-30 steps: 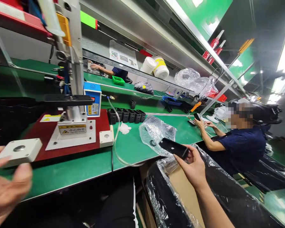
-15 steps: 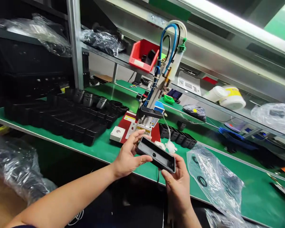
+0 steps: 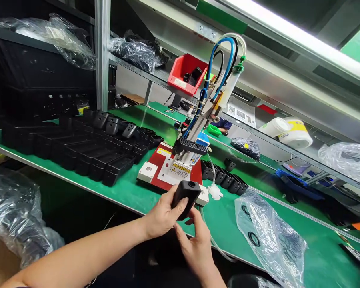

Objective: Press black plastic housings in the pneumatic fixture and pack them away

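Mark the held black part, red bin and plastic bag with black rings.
Black part (image 3: 191,200), head view: long side.
Red bin (image 3: 180,66), head view: inner wall.
Plastic bag (image 3: 274,233), head view: middle.

A black oblong housing (image 3: 192,196) is held tilted, its round-holed end uppermost

black case (image 3: 191,199) partly hidden behind left fingers (image 3: 179,209)

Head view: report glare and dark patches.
Head view, upper right: white strip light glares; head view, lower right: clear plastic bag shines in streaks; head view, left: black rectangular plastic housings merge darkly; head view, below centre: held black plastic block looks fairly sharp.
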{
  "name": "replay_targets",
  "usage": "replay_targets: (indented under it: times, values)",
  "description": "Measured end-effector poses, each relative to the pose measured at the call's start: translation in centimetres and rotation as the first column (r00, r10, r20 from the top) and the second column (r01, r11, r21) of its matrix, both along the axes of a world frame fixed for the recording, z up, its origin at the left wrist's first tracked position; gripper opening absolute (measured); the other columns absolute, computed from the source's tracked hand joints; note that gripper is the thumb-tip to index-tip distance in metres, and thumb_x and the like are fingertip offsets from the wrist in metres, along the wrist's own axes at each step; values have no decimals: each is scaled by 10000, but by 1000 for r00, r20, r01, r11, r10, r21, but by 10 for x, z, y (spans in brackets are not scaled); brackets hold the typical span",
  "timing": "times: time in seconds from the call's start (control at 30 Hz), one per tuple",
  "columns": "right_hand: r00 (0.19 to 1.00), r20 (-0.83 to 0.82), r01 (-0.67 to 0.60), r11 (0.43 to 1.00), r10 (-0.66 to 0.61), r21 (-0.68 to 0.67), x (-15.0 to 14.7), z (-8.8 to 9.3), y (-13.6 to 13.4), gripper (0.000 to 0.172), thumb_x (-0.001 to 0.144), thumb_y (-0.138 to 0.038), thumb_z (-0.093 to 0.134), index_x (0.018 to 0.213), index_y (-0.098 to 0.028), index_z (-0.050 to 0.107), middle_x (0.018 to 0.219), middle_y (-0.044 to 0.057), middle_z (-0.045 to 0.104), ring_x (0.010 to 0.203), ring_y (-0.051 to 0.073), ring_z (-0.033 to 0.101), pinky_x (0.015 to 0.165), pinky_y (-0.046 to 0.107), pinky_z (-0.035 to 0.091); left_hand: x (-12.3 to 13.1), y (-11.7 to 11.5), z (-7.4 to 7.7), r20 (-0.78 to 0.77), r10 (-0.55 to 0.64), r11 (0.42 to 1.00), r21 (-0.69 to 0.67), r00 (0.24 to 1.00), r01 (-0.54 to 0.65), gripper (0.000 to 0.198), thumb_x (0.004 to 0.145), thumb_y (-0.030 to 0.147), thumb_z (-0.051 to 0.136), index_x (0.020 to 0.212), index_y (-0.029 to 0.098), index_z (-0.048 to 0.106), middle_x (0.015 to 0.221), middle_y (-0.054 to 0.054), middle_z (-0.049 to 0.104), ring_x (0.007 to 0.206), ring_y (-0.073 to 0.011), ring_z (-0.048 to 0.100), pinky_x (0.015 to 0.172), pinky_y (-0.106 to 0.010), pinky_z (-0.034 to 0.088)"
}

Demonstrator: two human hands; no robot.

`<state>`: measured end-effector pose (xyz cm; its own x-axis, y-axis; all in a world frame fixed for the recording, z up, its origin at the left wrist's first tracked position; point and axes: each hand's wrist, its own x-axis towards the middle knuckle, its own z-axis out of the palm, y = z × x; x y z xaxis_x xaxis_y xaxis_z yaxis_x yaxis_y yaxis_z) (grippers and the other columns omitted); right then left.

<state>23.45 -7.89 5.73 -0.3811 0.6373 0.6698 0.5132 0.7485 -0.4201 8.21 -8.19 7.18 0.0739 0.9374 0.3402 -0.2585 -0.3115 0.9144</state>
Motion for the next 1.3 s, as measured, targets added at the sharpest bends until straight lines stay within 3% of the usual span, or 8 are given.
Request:
replay_targets:
  times: [0.27, 0.4, 0.5, 0.6, 0.73, 0.87, 1.07, 1.3]
  values:
    - [999, 13, -33, 998, 33, -54, 22, 15, 10, 395, 891, -252, 603, 1270, -231, 495, 1140, 106, 623, 956, 206, 645, 683, 307, 574, -21, 9, 3, -315, 50, 994, 106, 948, -17, 362, 944, 465, 432, 1059, 147, 561, 825, -30, 594, 738, -146, 517, 690, -255, 439]
    - [979, 119, -173, 984, 167, 40, 30, 41, 11, 675, 874, -382, 633, 1460, -245, 327, 1478, 162, 380, 1336, 334, 418, 916, 464, 540, -25, 9, 12, -413, -219, 973, -32, 884, 227, 355, 920, 468, 470, 1011, 152, 602, 846, -34, 613, 746, -160, 534, 680, -264, 436]
    - [924, 244, -310, 950, 295, 27, 26, 54, 10, 560, 894, -395, 597, 1406, -249, 422, 1341, 140, 523, 1211, 296, 542, 930, 446, 535, -25, 6, 15, -336, -487, 870, -109, 806, 480, 350, 915, 487, 471, 1040, 203, 635, 985, -50, 642, 897, -199, 588, 774, -289, 468]
    - [920, 201, -346, 938, 338, 6, 18, 54, 13, 292, 901, -263, 544, 1190, -240, 568, 996, 73, 640, 889, 200, 645, 716, 311, 566, -27, 3, 12, -197, -577, 814, -224, 793, 536, 362, 884, 531, 507, 1039, 226, 626, 879, -40, 629, 812, -186, 597, 681, -278, 473]
    - [995, -53, -89, 996, 90, 19, 17, 40, 31, 157, 920, -251, 477, 973, -209, 619, 849, 45, 631, 744, 173, 613, 633, 283, 498, -33, 2, 7, -86, -391, 899, -249, 916, 360, 455, 747, 413, 714, 1111, 195, 549, 937, -30, 593, 827, -147, 564, 673, -242, 459]
    - [965, -206, 108, 962, -162, -250, 16, 31, 56, 347, 941, -450, 458, 848, -180, 656, 788, 44, 645, 713, 184, 599, 613, 280, 467, -33, 6, 10, -32, -199, 960, -206, 980, 188, 634, 607, 219, 801, 1165, 191, 500, 1071, -63, 601, 853, -153, 592, 691, -263, 487]
    - [964, -238, -9, 875, -122, -485, 4, 22, 72, 432, 913, -569, 437, 868, -206, 668, 815, 39, 649, 731, 199, 601, 612, 298, 481, -27, 19, 16, 39, 85, 991, -107, 996, -80, 627, 662, 261, 773, 1201, 182, 463, 1101, -85, 629, 972, -197, 624, 847, -341, 513]
    - [981, -178, 25, 963, -75, -268, 2, 47, 87, 413, 939, -512, 403, 903, -197, 668, 879, 43, 671, 799, 186, 616, 690, 282, 476, -27, 32, 32, -250, 363, 922, 237, 898, -307, 514, 742, 325, 717, 1193, 197, 506, 1093, -68, 653, 959, -197, 632, 859, -339, 512]
